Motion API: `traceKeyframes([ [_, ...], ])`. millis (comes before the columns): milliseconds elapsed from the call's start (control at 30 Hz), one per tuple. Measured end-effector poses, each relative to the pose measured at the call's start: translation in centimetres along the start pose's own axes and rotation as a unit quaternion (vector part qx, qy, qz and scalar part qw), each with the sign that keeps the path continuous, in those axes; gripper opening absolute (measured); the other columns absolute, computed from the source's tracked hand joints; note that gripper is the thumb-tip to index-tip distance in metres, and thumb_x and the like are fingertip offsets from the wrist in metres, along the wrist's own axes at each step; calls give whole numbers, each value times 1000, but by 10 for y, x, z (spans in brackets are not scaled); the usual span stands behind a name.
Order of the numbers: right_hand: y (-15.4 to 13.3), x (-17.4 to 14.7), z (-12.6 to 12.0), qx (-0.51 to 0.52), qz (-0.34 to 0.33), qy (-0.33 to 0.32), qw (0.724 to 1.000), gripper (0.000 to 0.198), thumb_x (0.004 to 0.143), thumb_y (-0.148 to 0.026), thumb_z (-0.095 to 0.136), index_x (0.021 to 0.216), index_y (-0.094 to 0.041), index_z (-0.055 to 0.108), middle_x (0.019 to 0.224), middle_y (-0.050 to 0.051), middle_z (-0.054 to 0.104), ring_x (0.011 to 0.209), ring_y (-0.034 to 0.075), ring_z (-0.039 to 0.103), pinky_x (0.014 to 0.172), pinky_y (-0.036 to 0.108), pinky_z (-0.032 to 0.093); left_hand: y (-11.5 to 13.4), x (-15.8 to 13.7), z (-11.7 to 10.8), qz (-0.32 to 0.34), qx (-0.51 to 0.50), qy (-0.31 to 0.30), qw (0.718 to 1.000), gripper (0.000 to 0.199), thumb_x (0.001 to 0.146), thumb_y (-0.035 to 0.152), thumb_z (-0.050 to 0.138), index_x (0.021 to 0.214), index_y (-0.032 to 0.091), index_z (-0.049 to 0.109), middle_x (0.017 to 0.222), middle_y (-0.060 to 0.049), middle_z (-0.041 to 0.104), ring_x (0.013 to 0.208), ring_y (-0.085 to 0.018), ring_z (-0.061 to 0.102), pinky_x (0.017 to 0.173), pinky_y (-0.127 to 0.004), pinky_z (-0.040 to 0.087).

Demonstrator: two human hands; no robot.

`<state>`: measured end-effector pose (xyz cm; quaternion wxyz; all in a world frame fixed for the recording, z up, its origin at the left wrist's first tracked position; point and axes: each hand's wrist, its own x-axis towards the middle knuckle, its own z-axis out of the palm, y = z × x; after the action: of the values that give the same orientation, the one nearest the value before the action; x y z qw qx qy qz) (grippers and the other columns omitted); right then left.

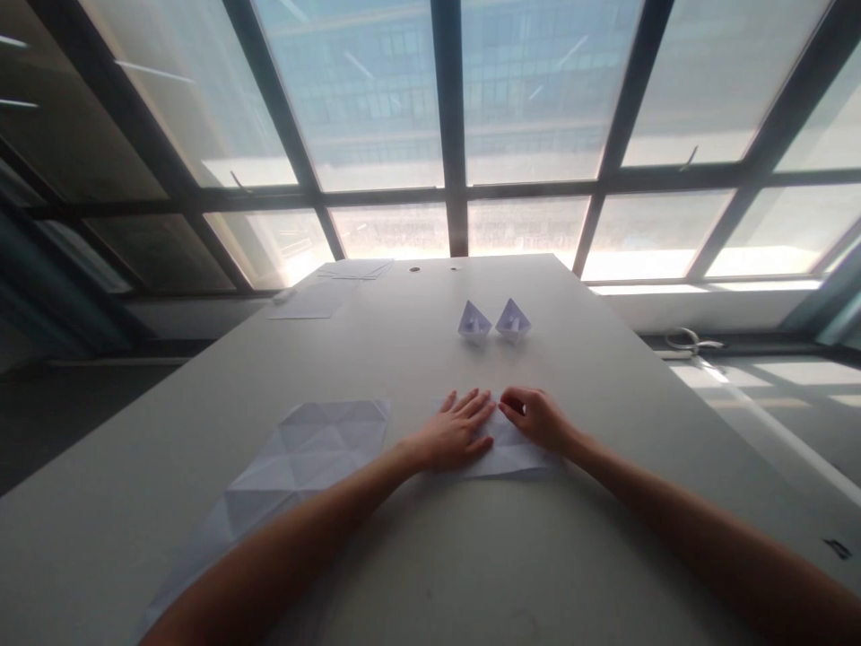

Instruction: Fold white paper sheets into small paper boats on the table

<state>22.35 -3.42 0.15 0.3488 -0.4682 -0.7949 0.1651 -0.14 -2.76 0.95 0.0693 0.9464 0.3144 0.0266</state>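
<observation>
A white sheet of paper (515,459) lies on the table in front of me, partly covered by both hands. My left hand (457,431) rests flat on its left part, fingers stretched and spread. At the paper's far right, my right hand (538,419) is curled, with thumb and forefinger closed in a pinch at the far edge. Beyond the hands stand two folded paper boats (474,323), side by side. Left of my forearm lies a larger creased sheet (309,449), marked with fold lines and partly hidden by the arm.
The white table (430,565) reaches toward a wall of windows (383,99). Several flat sheets (313,299) lie at its far left. Two small holes are near the far edge. A white cable (682,339) is off the table at right.
</observation>
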Motion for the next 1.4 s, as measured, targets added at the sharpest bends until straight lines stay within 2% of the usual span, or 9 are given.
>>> traceKeyframes([
  [100, -9, -3, 3, -51, -10, 19, 998, 28, 90, -18, 46, 109, -20, 66, 102, 7, 69, 94, 20, 61, 86, 31, 46, 5, 4, 2, 0, 8, 30, 1000, 64, 100, 49, 34, 155, 22, 16, 160, -10, 21, 149, -26, 11, 118, -51, 10],
  [200, -12, -7, 13, -104, -16, -41, 994, 48, 91, -18, 40, 137, -16, 51, 137, 13, 55, 128, 22, 47, 108, 36, 34, 6, 6, 2, 0, 12, 37, 999, 65, 100, 47, 36, 156, 23, 12, 160, -9, 22, 148, -25, 14, 118, -50, 12],
  [300, -9, -11, 21, -163, 19, -104, 981, 57, 96, -31, 36, 149, -11, 36, 154, 14, 34, 143, 25, 29, 117, 43, 19, 4, 7, 4, -16, 19, 36, 999, 65, 101, 49, 31, 156, 23, 8, 160, -8, 20, 148, -23, 14, 119, -48, 11],
  [633, 15, -11, 15, -223, 87, -117, 964, 66, 99, -48, 25, 153, -10, 25, 159, 14, 20, 147, 27, 17, 118, 54, 8, -18, 1, 12, -107, 28, 23, 994, 78, 96, 67, 21, 155, 16, 17, 160, -13, 16, 148, -26, 13, 117, -49, 9],
  [1033, 26, -8, 11, -216, 142, -50, 965, 58, 97, -33, 31, 149, -8, 33, 156, 17, 27, 146, 27, 21, 118, 52, 14, -32, 5, 18, -241, 32, 122, 962, 59, 100, 43, 29, 152, 14, 27, 156, -17, 29, 146, -32, 22, 114, -57, 17],
  [1100, 25, -7, 10, -209, 140, -31, 967, 56, 96, -29, 33, 148, -10, 37, 156, 17, 29, 145, 27, 23, 117, 51, 15, -26, 6, 11, -218, 34, 163, 962, 54, 100, 36, 34, 149, 16, 33, 154, -14, 35, 144, -29, 27, 116, -53, 19],
  [1200, 22, -5, 9, -200, 114, -11, 973, 51, 94, -25, 37, 143, -12, 45, 154, 16, 34, 145, 26, 24, 118, 50, 16, -11, 5, 2, -118, 18, 187, 975, 47, 99, 33, 38, 144, 18, 42, 147, -10, 46, 137, -23, 39, 115, -42, 28],
  [1267, 19, -4, 8, -192, 85, -19, 978, 49, 92, -24, 41, 139, -13, 50, 153, 15, 36, 144, 25, 26, 118, 47, 18, -1, 3, 1, -55, 5, 160, 986, 48, 99, 38, 41, 144, 21, 43, 146, -9, 48, 135, -23, 42, 113, -40, 31],
  [1400, 14, -5, 7, -173, 33, -55, 983, 44, 93, -26, 45, 135, -15, 55, 150, 15, 42, 142, 24, 33, 117, 45, 21, 6, 0, 5, 0, -1, 81, 997, 57, 99, 50, 40, 149, 24, 36, 155, -9, 34, 143, -27, 29, 116, -47, 24],
])
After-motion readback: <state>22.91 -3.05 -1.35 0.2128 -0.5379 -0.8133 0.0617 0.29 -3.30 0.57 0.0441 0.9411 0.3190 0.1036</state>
